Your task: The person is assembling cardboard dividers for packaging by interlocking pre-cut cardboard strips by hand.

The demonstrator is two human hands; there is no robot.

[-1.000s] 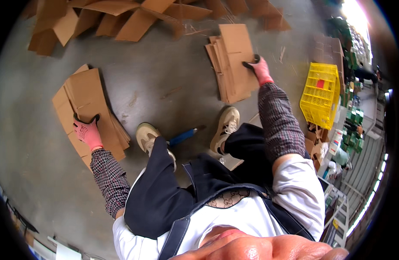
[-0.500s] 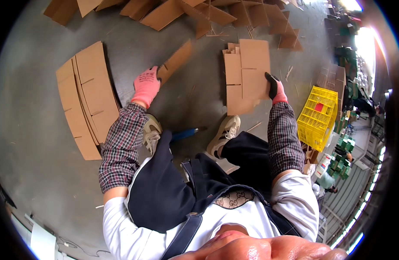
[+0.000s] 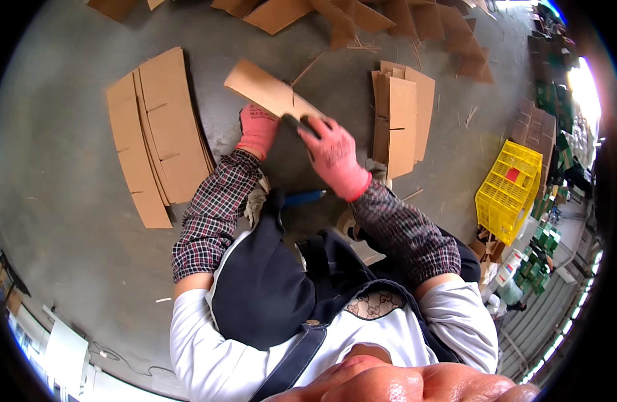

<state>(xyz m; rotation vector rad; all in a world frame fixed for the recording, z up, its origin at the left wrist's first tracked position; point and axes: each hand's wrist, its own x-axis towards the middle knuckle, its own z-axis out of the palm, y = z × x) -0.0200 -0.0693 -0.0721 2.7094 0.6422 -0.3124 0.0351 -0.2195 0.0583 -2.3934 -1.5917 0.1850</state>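
Note:
A slotted cardboard strip [image 3: 265,88] is held up, tilted, between my gloved hands. My left hand [image 3: 257,132], in a pink glove, is closed on its lower edge, with the fingertips hidden behind the board. At the strip's right end my right hand [image 3: 336,159], in a pink glove with dark fingers, is closed on the lower edge. To the right on the floor lies a small stack of cardboard pieces [image 3: 402,120]. A larger stack of slotted cardboard sheets [image 3: 174,127] lies to the left.
Cardboard dividers [image 3: 415,20] spread across the far floor, with thin scraps about. A blue-handled object [image 3: 305,197] lies between my feet. On the right stands a yellow plastic crate [image 3: 509,191] beside brown cardboard [image 3: 539,127].
My right hand has left the right stack and moved left onto the strip. The strip, in my left hand, has swung round to slope down rightward. The right stack now shows a narrower top piece.

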